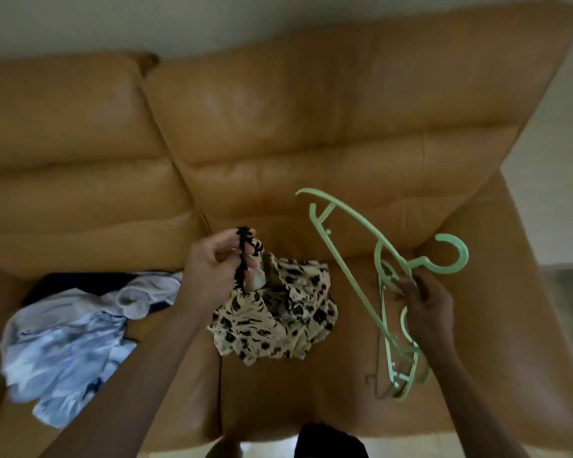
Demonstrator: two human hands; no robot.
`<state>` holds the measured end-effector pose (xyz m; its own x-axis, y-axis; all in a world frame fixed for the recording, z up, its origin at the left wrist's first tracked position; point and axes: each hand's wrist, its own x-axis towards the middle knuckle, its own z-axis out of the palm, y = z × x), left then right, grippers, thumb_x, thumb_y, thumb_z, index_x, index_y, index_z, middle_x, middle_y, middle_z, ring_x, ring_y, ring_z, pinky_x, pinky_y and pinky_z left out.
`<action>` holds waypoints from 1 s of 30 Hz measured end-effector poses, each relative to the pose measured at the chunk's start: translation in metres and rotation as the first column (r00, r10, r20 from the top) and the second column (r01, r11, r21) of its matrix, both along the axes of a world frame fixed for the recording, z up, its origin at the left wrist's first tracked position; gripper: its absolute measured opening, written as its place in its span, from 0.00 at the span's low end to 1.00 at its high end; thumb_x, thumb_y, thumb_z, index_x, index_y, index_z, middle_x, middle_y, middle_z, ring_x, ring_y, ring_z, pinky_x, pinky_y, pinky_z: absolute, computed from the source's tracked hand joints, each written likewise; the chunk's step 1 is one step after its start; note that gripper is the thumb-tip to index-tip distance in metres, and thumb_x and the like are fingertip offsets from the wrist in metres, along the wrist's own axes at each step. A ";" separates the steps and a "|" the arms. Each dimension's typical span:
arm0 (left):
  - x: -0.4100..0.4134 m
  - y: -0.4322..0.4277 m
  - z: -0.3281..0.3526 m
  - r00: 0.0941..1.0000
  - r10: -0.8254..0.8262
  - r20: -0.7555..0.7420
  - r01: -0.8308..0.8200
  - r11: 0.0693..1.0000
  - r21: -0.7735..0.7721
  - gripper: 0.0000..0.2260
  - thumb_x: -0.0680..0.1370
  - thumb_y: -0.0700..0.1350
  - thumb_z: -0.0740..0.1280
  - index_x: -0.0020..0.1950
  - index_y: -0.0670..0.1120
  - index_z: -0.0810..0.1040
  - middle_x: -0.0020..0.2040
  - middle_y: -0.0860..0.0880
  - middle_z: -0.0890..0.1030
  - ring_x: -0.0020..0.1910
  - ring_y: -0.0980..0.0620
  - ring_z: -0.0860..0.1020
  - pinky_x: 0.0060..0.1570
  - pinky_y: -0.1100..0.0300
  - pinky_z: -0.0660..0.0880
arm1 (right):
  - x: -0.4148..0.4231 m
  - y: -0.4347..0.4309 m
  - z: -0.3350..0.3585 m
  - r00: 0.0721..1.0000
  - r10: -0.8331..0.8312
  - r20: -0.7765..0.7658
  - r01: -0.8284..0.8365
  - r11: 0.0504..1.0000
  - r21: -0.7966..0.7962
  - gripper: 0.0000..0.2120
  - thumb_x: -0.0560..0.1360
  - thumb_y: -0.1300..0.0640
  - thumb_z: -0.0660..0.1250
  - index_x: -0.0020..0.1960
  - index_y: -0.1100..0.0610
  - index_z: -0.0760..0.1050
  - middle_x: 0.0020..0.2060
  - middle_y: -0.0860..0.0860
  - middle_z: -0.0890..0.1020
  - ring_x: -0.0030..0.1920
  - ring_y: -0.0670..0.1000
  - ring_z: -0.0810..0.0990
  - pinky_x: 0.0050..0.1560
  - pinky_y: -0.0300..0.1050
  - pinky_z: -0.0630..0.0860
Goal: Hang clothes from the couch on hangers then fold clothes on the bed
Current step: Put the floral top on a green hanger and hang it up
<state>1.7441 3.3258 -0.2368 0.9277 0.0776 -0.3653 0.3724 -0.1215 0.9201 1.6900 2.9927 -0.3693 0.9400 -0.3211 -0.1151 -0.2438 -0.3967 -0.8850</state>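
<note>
A cream garment with black blotches [278, 319] hangs bunched above the tan leather couch [311, 127]. My left hand [212, 269] pinches its black lace edge and lifts it off the seat. My right hand [425, 304] grips a mint-green plastic hanger [351, 259] near its neck, hook pointing right, one arm reaching up-left toward the garment. A second green hanger seems bundled under it, with a thin dark wire piece [376, 375] hanging below.
A pale blue and white garment [67, 352] lies crumpled on the left seat cushion, over something dark navy [80, 282]. The couch's right armrest [510, 309] is beside my right hand. Pale floor [559, 193] shows at the right.
</note>
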 end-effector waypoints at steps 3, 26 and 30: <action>-0.002 0.020 0.044 0.999 0.003 0.044 -0.002 0.999 -0.035 0.10 0.82 0.31 0.63 0.59 0.37 0.81 0.43 0.39 0.81 0.36 0.46 0.79 0.34 0.60 0.77 | 0.028 0.015 0.079 0.970 0.199 0.141 -0.198 0.980 -0.026 0.09 0.82 0.61 0.65 0.43 0.53 0.76 0.35 0.52 0.78 0.35 0.50 0.76 0.37 0.43 0.71; -0.034 0.070 0.239 0.859 -0.460 0.224 0.180 0.682 0.709 0.03 0.77 0.43 0.71 0.49 0.47 0.81 0.43 0.54 0.80 0.35 0.62 0.75 0.37 0.65 0.68 | 0.064 0.084 0.300 0.611 0.575 0.545 -0.450 0.818 -0.359 0.05 0.80 0.58 0.68 0.48 0.49 0.77 0.39 0.32 0.80 0.37 0.36 0.78 0.37 0.28 0.68; -0.035 0.043 0.246 0.745 -0.581 0.328 0.045 0.534 0.844 0.11 0.77 0.59 0.69 0.46 0.51 0.76 0.39 0.56 0.80 0.37 0.59 0.76 0.36 0.62 0.69 | 0.066 0.103 0.310 0.620 0.546 0.563 -0.406 0.838 -0.364 0.09 0.77 0.63 0.72 0.52 0.49 0.82 0.42 0.31 0.80 0.44 0.28 0.77 0.44 0.22 0.69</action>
<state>1.7086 3.3686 0.0093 0.9375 -0.2736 0.2151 -0.3409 -0.8460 0.4099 1.7564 3.0954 -0.0593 0.7906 0.2445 0.5614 0.6039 -0.4628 -0.6490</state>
